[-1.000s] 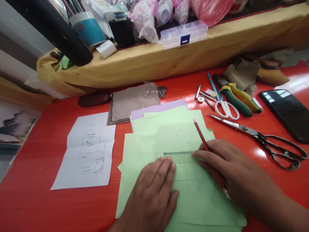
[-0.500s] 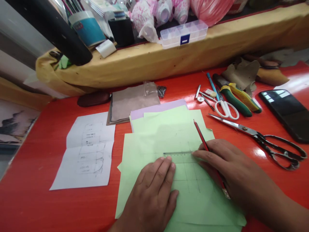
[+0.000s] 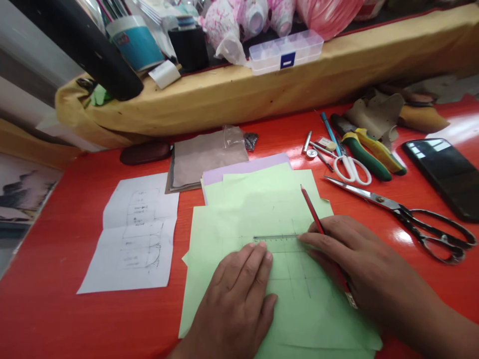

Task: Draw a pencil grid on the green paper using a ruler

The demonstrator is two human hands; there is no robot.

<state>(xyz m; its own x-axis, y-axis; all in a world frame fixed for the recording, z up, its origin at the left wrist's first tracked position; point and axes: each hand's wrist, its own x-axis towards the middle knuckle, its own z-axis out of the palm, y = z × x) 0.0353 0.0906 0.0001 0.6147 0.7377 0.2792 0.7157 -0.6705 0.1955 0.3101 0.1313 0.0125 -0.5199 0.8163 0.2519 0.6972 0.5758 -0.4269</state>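
Light green paper (image 3: 220, 224) lies in front of me, with crossing pencil lines drawn on it. A clear ruler (image 3: 279, 243) rests on those lines, its marked edge running left to right. My left hand (image 3: 239, 289) is laid flat, fingers stretched, with its fingertips on the ruler's left part. At the ruler's right end, the thumb and fingertips of my right hand (image 3: 348, 259) touch it. That same hand keeps a red and black pencil (image 3: 312, 207) between its fingers, point tilted up and away from the paper. The palm of my right hand is hidden.
Left of the green sheets lies a white paper with a drawing (image 3: 130, 234). Large scissors (image 3: 389, 202), white-handled scissors (image 3: 352, 169), pliers (image 3: 370, 154) and a phone (image 3: 445, 174) are at the right. A brown sheet stack (image 3: 209, 157) sits behind, below a cloth-covered ledge (image 3: 224, 94).
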